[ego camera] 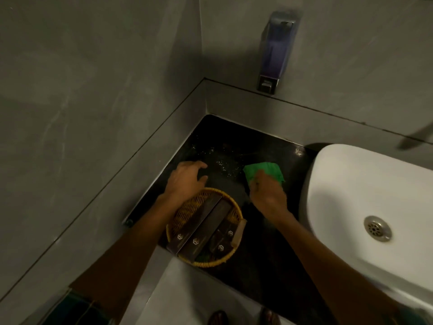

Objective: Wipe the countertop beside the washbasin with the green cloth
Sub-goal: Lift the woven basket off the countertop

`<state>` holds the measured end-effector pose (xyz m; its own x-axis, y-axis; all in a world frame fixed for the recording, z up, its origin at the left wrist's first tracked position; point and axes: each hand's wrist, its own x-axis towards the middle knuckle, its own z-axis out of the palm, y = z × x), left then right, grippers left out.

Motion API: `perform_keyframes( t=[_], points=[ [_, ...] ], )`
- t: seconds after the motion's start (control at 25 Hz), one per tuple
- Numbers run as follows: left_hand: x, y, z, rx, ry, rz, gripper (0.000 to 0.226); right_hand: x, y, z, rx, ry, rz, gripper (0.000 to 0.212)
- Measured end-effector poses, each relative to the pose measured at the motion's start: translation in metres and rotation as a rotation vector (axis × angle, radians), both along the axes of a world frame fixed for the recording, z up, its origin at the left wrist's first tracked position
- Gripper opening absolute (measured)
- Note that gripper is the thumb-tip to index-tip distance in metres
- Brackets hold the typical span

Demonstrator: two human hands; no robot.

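The green cloth (263,171) lies bunched on the black countertop (225,141), just left of the white washbasin (365,184). My right hand (268,195) is shut on the cloth's near end and presses it onto the counter. My left hand (187,178) rests at the far rim of a round wicker basket (187,214), fingers spread and bent over the counter; whether it grips the rim is unclear. Water droplets glint on the counter between the two hands.
The basket holds several dark flat boxes (201,231) and sits at the counter's front edge. Grey tiled walls with a ledge enclose the counter at left and back. A soap dispenser (274,55) hangs on the back wall. The basin's drain (377,228) is at right.
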<state>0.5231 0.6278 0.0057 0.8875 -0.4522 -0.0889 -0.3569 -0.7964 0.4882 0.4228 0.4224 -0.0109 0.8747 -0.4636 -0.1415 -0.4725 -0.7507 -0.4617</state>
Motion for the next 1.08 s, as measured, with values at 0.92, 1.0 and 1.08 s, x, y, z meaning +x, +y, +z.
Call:
perform_keyframes(
  t=[0.92, 1.0, 1.08],
  points=[
    [-0.222, -0.044, -0.015, -0.161, 0.432, -0.024, 0.038, -0.308, -0.042, 0.000, 0.382, -0.005, -0.491, 0.026],
    [-0.240, -0.065, -0.019, -0.154, 0.418, -0.045, 0.037, -0.325, -0.058, -0.002, 0.364, 0.016, -0.457, 0.027],
    [-0.254, -0.073, -0.023, -0.173, 0.405, -0.031, 0.037, -0.334, -0.067, -0.006, 0.348, 0.045, -0.414, 0.022]
  ],
)
